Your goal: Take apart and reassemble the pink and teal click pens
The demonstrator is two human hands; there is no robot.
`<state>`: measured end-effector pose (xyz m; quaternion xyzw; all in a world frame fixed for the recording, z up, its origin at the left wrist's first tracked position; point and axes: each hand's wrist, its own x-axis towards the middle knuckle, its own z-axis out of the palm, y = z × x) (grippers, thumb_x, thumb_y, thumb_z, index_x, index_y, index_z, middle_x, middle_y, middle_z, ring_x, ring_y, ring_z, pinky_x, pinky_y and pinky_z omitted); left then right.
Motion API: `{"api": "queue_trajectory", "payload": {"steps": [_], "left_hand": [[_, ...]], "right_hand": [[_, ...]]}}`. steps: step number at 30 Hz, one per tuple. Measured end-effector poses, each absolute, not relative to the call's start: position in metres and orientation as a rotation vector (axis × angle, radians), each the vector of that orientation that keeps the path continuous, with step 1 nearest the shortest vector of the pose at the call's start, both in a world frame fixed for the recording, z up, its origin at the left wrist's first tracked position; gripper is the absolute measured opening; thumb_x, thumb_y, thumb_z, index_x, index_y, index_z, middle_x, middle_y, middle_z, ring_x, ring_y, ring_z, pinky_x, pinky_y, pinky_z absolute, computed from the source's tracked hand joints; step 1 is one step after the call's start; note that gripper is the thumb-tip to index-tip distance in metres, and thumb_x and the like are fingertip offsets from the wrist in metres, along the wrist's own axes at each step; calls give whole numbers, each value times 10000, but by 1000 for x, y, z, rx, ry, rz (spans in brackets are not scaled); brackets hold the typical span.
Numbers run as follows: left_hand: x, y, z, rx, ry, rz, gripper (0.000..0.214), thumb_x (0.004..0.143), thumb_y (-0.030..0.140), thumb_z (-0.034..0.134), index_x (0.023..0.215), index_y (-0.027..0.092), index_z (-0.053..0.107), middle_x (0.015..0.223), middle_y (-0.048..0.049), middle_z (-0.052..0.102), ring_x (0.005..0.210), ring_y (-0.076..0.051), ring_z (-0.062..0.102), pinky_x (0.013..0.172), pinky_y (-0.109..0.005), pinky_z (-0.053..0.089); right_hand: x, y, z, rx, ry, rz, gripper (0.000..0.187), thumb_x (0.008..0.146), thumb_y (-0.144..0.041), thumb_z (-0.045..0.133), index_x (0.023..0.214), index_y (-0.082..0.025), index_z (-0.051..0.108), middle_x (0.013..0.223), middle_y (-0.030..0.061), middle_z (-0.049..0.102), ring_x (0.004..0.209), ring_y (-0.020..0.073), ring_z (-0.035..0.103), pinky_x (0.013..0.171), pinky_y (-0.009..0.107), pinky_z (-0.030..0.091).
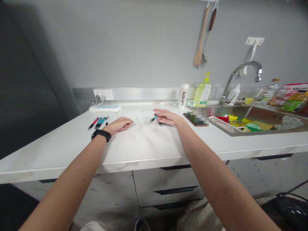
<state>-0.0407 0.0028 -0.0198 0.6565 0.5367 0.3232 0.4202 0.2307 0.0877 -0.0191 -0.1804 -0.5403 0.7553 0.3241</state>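
Note:
My right hand (166,117) rests on the white countertop (144,141) with its fingers closed round a blue pen (154,118) whose tip points left; more dark pens seem to lie under the palm. My left hand (120,124), with a black watch on the wrist, lies on the counter in a loose fist with nothing visible in it. Just left of it lie several pens (99,123), red, blue and black, side by side.
A white power strip (105,108) sits by the wall socket. A phone (196,119) lies next to the sink (243,120), which holds a white tray and snack packets. A white bottle (183,96), soap dispenser (203,91) and faucet (240,77) stand behind.

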Motion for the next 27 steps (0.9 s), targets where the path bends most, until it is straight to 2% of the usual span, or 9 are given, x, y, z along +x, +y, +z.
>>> {"api": "queue_trajectory", "payload": {"steps": [3,7,14,19,23,27], "left_hand": [[-40,1,-19,1650,1343,813,299,759,318,524,544,174,374,471,63,310,346,-26,232,341,-183,110],[-39,1,-18,1629,1350,814,292,761,299,523,546,173,370,480,62,310,347,-22,227,340,-180,105],[-40,2,-20,1651,1321,830,299,765,303,525,541,174,373,475,59,309,344,-24,238,336,-184,112],[-38,0,-17,1643,1328,822,305,765,292,513,529,176,360,469,56,318,345,-25,236,336,-182,114],[-37,-1,-16,1656,1330,819,306,767,299,513,529,174,367,465,56,317,346,-27,233,335,-181,112],[-36,-1,-17,1665,1332,814,304,772,297,514,530,170,381,465,56,317,343,-25,237,336,-183,112]], "right_hand": [[231,87,-19,-441,-1406,1984,286,790,18,527,1022,-149,523,753,5,636,613,73,630,605,177,550],[230,85,-18,-484,-1426,1999,241,815,-7,509,1016,-140,517,763,16,640,554,59,604,552,165,538],[229,86,-16,-570,-1356,1933,366,732,60,554,1025,-156,510,833,29,641,714,105,659,660,215,555],[222,92,-17,-581,-1340,1851,282,729,10,570,952,-157,525,795,20,646,564,62,577,545,173,498],[207,97,-19,-697,-1478,1543,179,757,-95,594,919,-159,551,798,33,665,535,53,523,501,161,437],[193,100,-24,-1017,-1685,973,126,810,-168,545,934,-156,566,812,53,675,635,89,571,626,211,457]]}}
